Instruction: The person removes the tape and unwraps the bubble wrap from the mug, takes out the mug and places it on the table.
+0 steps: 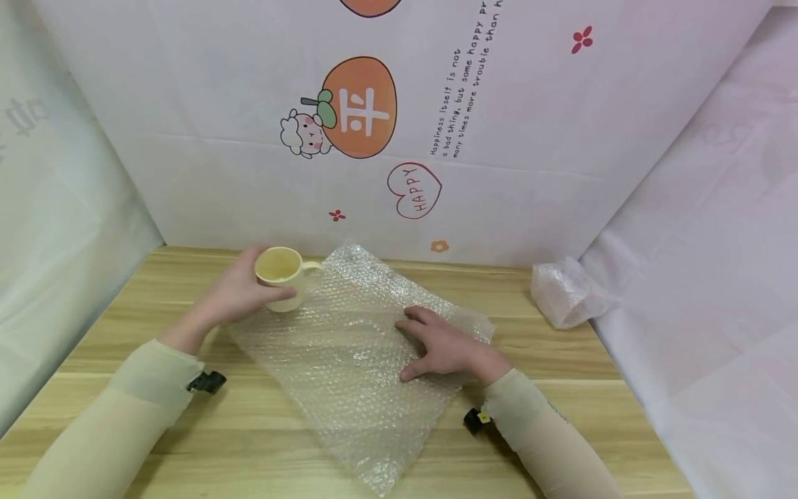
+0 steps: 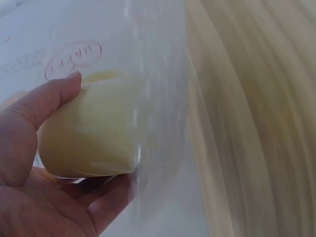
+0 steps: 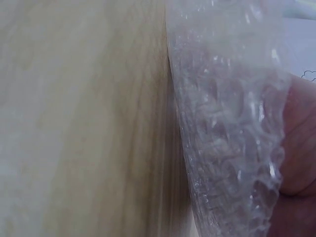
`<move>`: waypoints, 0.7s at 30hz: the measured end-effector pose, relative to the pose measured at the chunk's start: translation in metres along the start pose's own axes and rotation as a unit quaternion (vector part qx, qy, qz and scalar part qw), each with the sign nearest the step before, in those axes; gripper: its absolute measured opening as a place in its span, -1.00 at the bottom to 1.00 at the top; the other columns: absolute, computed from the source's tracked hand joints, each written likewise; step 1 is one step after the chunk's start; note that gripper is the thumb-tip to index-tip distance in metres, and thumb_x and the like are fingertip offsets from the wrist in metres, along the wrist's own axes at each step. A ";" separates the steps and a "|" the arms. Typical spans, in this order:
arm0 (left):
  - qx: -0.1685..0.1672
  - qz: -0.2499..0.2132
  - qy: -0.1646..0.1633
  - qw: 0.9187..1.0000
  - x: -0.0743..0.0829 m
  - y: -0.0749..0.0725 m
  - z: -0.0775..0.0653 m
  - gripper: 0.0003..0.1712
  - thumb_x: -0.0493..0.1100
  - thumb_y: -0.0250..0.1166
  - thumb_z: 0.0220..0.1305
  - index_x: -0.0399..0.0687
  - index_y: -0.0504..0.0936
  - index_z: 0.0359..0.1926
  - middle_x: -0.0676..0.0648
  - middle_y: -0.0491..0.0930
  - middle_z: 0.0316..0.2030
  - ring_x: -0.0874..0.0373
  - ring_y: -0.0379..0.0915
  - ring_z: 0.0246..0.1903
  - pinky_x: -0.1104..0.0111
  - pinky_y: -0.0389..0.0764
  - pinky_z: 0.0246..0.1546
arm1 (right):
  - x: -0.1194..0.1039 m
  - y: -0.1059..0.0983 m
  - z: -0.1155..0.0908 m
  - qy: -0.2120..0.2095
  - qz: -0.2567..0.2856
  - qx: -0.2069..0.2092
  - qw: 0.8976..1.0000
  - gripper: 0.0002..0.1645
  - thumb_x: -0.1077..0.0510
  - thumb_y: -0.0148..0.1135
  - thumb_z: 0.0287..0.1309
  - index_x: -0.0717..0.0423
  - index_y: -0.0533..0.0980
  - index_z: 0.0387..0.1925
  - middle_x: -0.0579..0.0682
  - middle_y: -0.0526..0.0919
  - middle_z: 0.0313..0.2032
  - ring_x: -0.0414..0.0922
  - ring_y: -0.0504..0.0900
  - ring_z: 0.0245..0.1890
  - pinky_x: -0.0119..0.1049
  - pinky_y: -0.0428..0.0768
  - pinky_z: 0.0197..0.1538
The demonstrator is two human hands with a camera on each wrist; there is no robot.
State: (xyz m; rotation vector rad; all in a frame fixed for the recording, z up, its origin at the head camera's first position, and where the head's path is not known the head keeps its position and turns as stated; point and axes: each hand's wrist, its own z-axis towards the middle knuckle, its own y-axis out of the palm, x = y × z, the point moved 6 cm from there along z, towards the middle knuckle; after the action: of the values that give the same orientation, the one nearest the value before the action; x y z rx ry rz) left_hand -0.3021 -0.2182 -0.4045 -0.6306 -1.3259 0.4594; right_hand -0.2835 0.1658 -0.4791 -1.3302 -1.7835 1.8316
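A pale yellow mug [image 1: 293,294] stands near the left corner of a sheet of bubble wrap [image 1: 355,360], its handle pointing right. My left hand [image 1: 246,287] grips the mug from the left, thumb across the front and fingers behind it. In the left wrist view the thumb and fingers lie around the side of the mug [image 2: 91,131]. My right hand [image 1: 439,344] rests spread on the right part of the bubble wrap. The right wrist view has a raised edge of the bubble wrap [image 3: 227,133] covering most of that hand, so its fingers are hidden there.
A bundle of crumpled bubble wrap [image 1: 566,292] sits at the back right edge of the wooden table [image 1: 249,443]. Behind the table rises a white printed backdrop [image 1: 237,187], and white sheets hang at both sides.
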 end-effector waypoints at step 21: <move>0.135 0.036 -0.099 0.985 -0.098 -0.100 -0.013 0.15 0.14 0.56 0.39 -0.64 0.18 0.52 -0.61 0.40 0.31 -0.51 0.42 0.23 -0.31 0.47 0.23 | 0.002 0.001 0.000 0.004 0.000 0.000 1.000 0.35 -0.50 0.62 0.10 -0.08 0.25 0.75 0.08 -0.03 0.78 0.14 -0.03 0.76 0.16 0.19 0.70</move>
State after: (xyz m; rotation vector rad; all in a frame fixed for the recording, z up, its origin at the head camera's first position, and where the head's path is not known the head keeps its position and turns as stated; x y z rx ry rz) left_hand -0.3131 -0.3580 -0.4133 -0.4151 -1.4000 0.7617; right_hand -0.2840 0.1668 -0.4812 -1.3350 -1.7790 1.8233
